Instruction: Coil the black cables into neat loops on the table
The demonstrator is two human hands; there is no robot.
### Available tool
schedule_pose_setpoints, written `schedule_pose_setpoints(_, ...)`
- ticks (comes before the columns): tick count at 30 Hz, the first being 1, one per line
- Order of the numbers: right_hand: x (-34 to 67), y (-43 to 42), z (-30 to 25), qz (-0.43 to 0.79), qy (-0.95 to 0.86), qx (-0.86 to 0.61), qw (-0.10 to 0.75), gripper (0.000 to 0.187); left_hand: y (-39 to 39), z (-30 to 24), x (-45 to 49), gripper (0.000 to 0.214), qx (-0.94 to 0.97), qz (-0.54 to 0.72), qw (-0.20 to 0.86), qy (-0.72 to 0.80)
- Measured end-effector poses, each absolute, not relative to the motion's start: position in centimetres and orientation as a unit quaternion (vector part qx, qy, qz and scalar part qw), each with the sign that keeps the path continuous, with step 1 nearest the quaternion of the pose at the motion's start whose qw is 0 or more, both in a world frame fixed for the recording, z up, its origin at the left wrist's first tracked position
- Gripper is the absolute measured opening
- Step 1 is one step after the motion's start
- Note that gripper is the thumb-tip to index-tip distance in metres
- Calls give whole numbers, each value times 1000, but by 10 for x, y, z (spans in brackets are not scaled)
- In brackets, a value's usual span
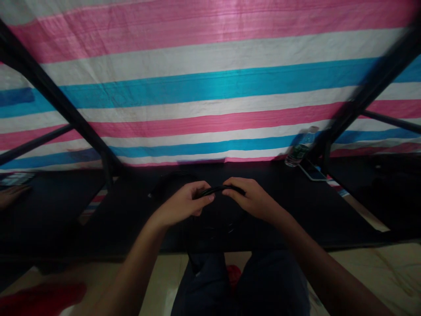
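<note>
Over a black table (263, 226), we are holding a black cable (219, 190) up in both hands.

Item, left hand (180, 204): we are closing the fingers around the cable from the near side, with the thumb on top.

Item, right hand (253, 199): we are gripping the same stretch from the other side, with the fingers curling over it.

The hands are together, clamped on one short, gently arched length of cable, and they are nearly meeting at the fingertips. That length is sitting above the middle of the table, just in front of our lap. More dark cable is looping on the tabletop behind the hands and is dropping toward our lap, though it is hard to follow against the black surface.

Item, to the right, well apart from the hands: a clear plastic water bottle (301, 147) with a green label is lying near the far edge of the table, and a phone (312, 170) is resting just beside it.

Item, behind the table: a striped pink, white and blue tarp (210, 83) is hanging across the whole view, crossed by dark metal bars (49, 87).

Item, far left: another person's hand (9, 195) is resting on a neighbouring dark table, just below a phone (16, 179).

Item, below: our dark trousers (204, 281) are showing over a tiled floor (362, 272), with a red cloth (42, 298) lying at lower left.
</note>
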State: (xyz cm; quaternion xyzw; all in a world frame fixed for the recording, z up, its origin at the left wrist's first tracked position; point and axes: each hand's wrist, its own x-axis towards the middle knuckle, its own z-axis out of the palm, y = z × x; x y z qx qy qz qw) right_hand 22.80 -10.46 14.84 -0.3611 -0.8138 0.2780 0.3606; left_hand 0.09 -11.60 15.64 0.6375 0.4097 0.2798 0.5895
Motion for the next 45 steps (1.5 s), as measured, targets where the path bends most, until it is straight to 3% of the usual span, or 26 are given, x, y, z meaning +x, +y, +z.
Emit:
schedule_pose_setpoints(4, 240, -100, 146, 348, -710, -410, 454, 15, -112, 141, -9, 22, 615, 355, 592, 382)
schedule_pose_setpoints(9, 247, -98, 144, 511, -536, -370, 561, 28, -116, 110, -12, 25, 515, 425, 674, 317)
schedule_pose_setpoints(14, 245, -96, 141, 543, -424, -350, 635, 30, -125, 92, 1, 38, 441, 441, 726, 291)
schedule_pose_setpoints(19, 240, -98, 119, 576, -391, -369, 615, 31, -125, 93, 28, 31, 319, 557, 708, 293)
schedule_pose_setpoints(22, 241, -103, 108, 562, -428, -404, 582, 32, -121, 98, 31, 41, 280, 593, 697, 289)
schedule_pose_setpoints(27, 257, -111, 110, 500, -546, -474, 476, 38, -119, 108, 18, 34, 279, 603, 690, 286)
schedule_pose_setpoints(31, 266, -114, 119, 526, -624, -430, 387, 24, -129, 117, 17, 23, 276, 627, 684, 251)
schedule_pose_setpoints(36, 265, -113, 124, 600, -576, -332, 446, 26, -138, 128, 15, 26, 317, 589, 698, 254)
schedule_pose_setpoints(39, 266, -112, 129, 579, -553, -352, 485, 15, -137, 131, 5, 17, 351, 563, 688, 294)
schedule_pose_setpoints(43, 274, -111, 135, 497, -601, -407, 475, 28, -136, 135, -11, 47, 409, 535, 659, 333)
schedule_pose_setpoints(45, 276, -110, 134, 477, -622, -409, 467, 27, -138, 136, -17, 50, 439, 531, 648, 326)
